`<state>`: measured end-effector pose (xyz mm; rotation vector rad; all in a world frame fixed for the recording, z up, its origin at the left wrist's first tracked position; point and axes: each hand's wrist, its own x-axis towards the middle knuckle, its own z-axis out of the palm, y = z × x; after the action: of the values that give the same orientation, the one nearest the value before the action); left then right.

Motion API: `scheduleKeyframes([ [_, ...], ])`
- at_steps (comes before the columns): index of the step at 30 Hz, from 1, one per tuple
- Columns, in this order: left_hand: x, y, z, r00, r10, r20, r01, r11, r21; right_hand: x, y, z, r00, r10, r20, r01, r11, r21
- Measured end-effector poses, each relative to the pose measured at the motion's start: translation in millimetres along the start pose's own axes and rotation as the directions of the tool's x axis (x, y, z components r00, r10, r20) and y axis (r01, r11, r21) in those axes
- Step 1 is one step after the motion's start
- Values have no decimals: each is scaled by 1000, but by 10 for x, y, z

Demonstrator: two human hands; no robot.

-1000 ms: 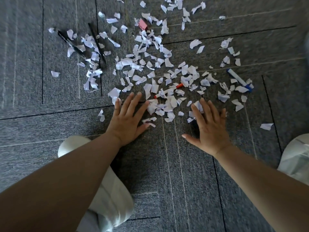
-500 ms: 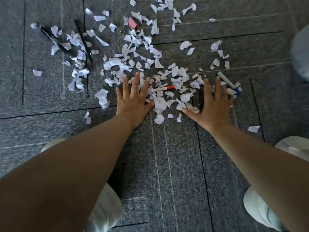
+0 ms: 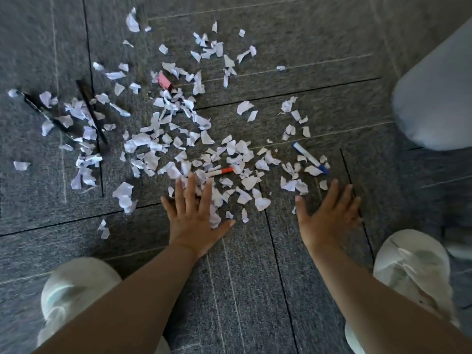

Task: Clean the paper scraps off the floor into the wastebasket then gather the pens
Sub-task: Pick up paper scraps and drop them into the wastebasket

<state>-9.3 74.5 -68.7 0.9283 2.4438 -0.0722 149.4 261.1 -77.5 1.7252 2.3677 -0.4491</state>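
Many white paper scraps (image 3: 176,139) lie scattered over the grey carpet. A white pen with a red cap (image 3: 220,171) lies among them in the middle. A white pen with a blue cap (image 3: 309,157) is at the right, and two black pens (image 3: 91,111) at the left. My left hand (image 3: 195,215) is flat on the near edge of the scraps, fingers spread, just below the red-capped pen. My right hand (image 3: 328,215) is flat and spread on the carpet below the blue-capped pen. Neither hand holds anything.
A pink eraser (image 3: 164,81) lies among the far scraps. A pale grey rounded object, possibly the wastebasket (image 3: 434,98), stands at the right edge. My knees in light trousers (image 3: 74,290) are at the bottom left and bottom right.
Both hands have drawn back toward me from among the scraps to the pile's near edge. The camera has shifted, showing more floor and both knees.
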Motion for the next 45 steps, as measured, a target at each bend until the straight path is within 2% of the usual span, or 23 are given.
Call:
scheduleKeyframes([
  [2, 153, 107, -61, 997, 48, -57, -49, 998, -26, 6, -92, 35, 989, -148, -13, 148, 987, 67],
  [5, 347, 214, -183, 986, 124, -108, -128, 991, -32, 4, -245, 46, 899, -437, 26, 427, 888, 169],
  [8, 453, 278, -254, 978, 180, -106, -187, 981, -56, 22, -401, -6, 816, -577, 27, 558, 800, 221],
  [10, 456, 269, -277, 959, 253, -131, -260, 965, -41, 28, -421, -31, 819, -574, 17, 564, 809, 166],
  [13, 348, 151, -198, 950, 296, -98, -288, 954, 83, 11, -279, -30, 852, -518, 83, 518, 855, 15],
  [16, 196, 7, -66, 949, 312, -56, -300, 940, 161, -32, -127, 47, 805, -569, 168, 590, 797, -127],
  [18, 161, -24, -19, 959, 281, -24, -274, 948, 161, -24, -176, 68, 783, -583, 215, 617, 772, -155],
  [22, 335, 86, -106, 984, 165, -68, -155, 979, 134, 128, -564, 44, 706, -656, 267, 703, 696, -150],
  [26, 636, 139, -337, 990, 129, -60, -121, 985, 126, 387, -890, -43, 735, -620, 274, 669, 729, -146],
  [30, 844, 55, -530, 988, 128, -83, -118, 986, 116, 490, -978, -37, 778, -612, 144, 626, 775, -88],
  [33, 860, 52, -594, 983, 134, -123, -129, 990, 49, 453, -968, 46, 729, -684, -18, 678, 726, -110],
  [36, 791, 50, -557, 967, 148, -205, -150, 989, 6, 398, -955, 66, 702, -708, -76, 705, 706, -64],
  [38, 749, 7, -574, 971, 134, -200, -142, 990, -26, 395, -937, 36, 699, -712, -64, 709, 702, -71],
  [40, 720, -54, -624, 984, 133, -117, -138, 990, -42, 405, -894, -10, 689, -724, -34, 722, 690, -56],
  [44, 665, -111, -859, 985, 153, -84, -155, 988, -20, 497, -823, -220, 680, -719, 146, 724, 689, 21],
  [45, 659, -103, -936, 984, 153, -89, -156, 987, -25, 526, -813, -291, 688, -712, 139, 717, 697, 22],
])
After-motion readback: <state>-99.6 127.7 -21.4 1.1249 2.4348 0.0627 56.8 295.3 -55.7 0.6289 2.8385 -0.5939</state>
